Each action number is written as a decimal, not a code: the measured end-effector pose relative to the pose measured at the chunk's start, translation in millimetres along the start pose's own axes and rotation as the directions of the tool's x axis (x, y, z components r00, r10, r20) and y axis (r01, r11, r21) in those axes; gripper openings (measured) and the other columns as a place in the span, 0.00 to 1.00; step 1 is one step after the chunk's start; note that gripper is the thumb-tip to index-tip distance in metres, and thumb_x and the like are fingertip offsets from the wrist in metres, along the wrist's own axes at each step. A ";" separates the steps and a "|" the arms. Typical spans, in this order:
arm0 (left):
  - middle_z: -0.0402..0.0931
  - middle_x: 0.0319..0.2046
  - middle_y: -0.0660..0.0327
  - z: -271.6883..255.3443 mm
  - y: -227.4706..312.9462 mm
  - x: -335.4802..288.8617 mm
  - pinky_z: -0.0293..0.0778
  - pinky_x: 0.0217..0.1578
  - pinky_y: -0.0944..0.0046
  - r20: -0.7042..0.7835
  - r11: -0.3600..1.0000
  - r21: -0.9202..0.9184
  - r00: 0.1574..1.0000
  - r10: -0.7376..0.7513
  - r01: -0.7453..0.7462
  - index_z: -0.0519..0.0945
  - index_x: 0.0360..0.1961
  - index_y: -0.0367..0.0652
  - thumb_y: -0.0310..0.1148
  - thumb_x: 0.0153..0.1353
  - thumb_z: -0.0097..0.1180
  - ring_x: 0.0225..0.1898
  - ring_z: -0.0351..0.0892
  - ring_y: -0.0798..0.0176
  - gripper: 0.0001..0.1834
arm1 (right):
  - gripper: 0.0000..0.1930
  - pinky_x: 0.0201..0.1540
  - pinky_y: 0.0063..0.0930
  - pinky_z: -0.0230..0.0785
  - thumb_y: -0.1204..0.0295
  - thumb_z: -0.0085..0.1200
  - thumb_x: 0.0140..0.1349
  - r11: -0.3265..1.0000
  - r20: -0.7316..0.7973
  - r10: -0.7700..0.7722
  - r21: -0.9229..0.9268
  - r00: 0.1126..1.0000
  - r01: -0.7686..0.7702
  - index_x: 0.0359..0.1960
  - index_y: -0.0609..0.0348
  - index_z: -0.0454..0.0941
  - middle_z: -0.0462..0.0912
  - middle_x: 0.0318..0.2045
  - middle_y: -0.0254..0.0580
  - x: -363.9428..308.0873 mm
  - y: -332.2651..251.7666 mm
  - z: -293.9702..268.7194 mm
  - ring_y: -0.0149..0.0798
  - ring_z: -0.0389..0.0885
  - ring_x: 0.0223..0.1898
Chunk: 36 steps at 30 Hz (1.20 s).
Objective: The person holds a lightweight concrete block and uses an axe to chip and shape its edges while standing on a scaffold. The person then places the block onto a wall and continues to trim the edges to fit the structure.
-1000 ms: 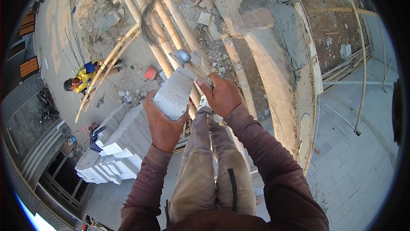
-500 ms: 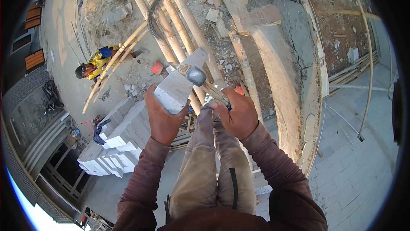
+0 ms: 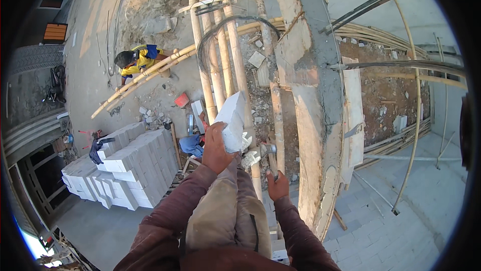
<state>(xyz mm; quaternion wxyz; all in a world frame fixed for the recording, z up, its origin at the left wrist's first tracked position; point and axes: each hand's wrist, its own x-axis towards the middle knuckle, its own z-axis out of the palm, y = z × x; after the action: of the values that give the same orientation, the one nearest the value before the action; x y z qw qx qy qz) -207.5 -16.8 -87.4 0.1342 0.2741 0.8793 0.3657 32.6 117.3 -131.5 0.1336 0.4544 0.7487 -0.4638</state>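
Note:
My left hand is closed around the near end of a pale grey-white building block, which points away from me at a tilt. To the right and a little nearer, my right hand grips the handle of a hammer. The hammer's metal head is up beyond the fist, apart from the block. Between block and hammer, lower down, shows a white shape that I cannot make out. My trousered legs stand below both hands.
Bamboo poles run ahead, with a coil of dark wire over them. A rough concrete-topped wall stands to my right. Stacked white blocks sit at left. A person in yellow is by poles at far left.
My right hand has moved down and right with the hammer, whose head is now away from the block. The left hand keeps the block, now tilted more upright. The whole view has shifted.

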 end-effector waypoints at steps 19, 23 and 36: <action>0.66 0.57 0.44 -7.9 -15.7 13.6 0.62 0.63 0.49 0.058 0.999 0.039 0.998 -0.027 0.025 0.63 0.60 0.36 0.34 0.39 0.77 0.61 0.64 0.39 0.47 | 0.33 0.59 0.43 0.69 0.40 0.46 0.64 0.721 0.427 0.520 -0.683 0.740 -0.113 0.47 0.60 0.84 0.82 0.50 0.57 -104.2 144.4 -5.2 0.57 0.79 0.56; 0.66 0.55 0.42 -11.5 -8.3 13.2 0.64 0.62 0.48 0.095 0.995 0.043 0.991 -0.092 0.089 0.63 0.60 0.35 0.37 0.40 0.77 0.60 0.65 0.39 0.47 | 0.33 0.55 0.46 0.72 0.42 0.50 0.62 0.861 0.273 0.344 -0.473 0.899 -0.186 0.45 0.65 0.82 0.83 0.44 0.60 -66.9 82.0 16.4 0.61 0.80 0.51; 0.65 0.53 0.43 -9.0 -22.0 36.9 0.68 0.58 0.50 0.118 0.994 0.085 0.989 -0.084 0.074 0.61 0.61 0.32 0.34 0.43 0.76 0.56 0.67 0.39 0.47 | 0.39 0.54 0.51 0.70 0.39 0.51 0.61 0.946 0.224 0.271 -0.243 0.936 -0.216 0.46 0.73 0.79 0.80 0.45 0.72 -59.3 48.1 12.9 0.64 0.79 0.50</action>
<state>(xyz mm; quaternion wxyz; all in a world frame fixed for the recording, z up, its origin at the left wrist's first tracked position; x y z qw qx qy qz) -249.9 -13.3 -98.3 0.1908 0.2662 0.8936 0.3069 101.1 81.3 -129.1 0.3331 0.4637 0.7086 -0.4146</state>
